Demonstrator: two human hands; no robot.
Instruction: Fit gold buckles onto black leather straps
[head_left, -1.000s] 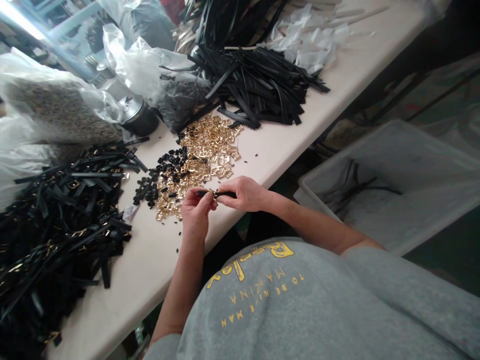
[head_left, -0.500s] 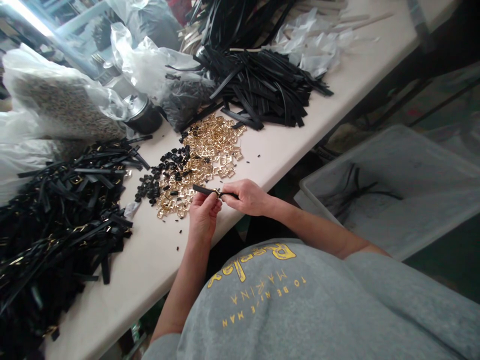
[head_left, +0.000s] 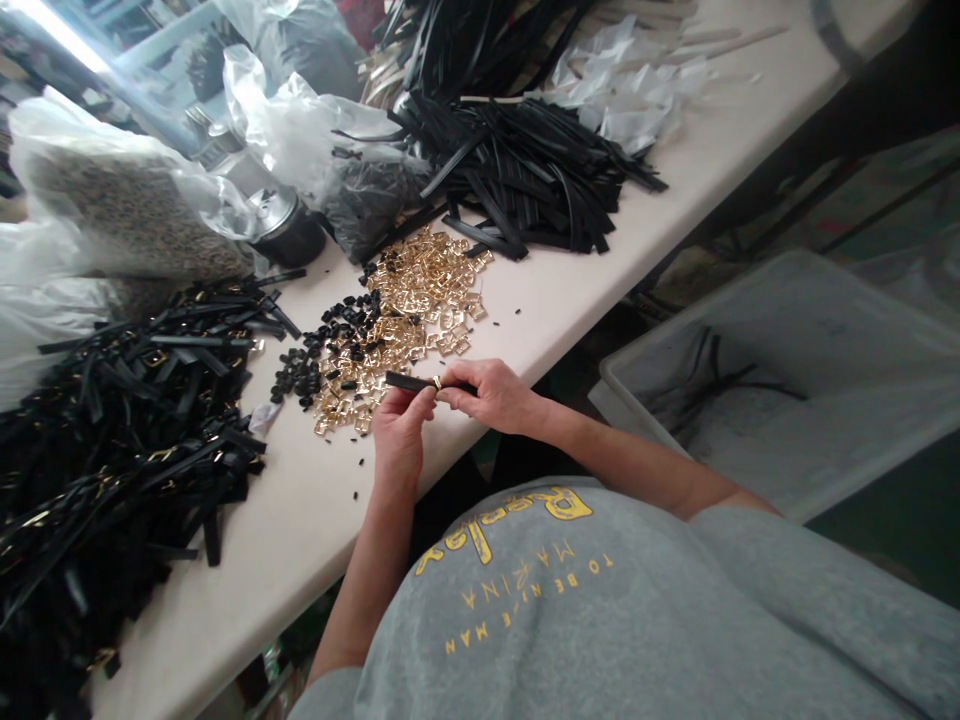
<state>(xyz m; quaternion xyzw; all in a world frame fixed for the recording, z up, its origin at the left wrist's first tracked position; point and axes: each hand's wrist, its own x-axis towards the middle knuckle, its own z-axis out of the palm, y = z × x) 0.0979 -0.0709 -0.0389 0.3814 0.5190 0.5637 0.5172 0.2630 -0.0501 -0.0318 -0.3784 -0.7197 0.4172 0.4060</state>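
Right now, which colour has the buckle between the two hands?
The buckle is gold-coloured; it shows in the head view.

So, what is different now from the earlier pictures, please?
More of the black strap now shows past the left hand, and the right hand has moved in closer to the gold buckle. Both hands still hold the strap. The buckle pile looks unchanged.

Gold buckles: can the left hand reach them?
Probably: the gold buckles lie loose just beyond the left hand, but it is pinching a black strap and may need freeing first.
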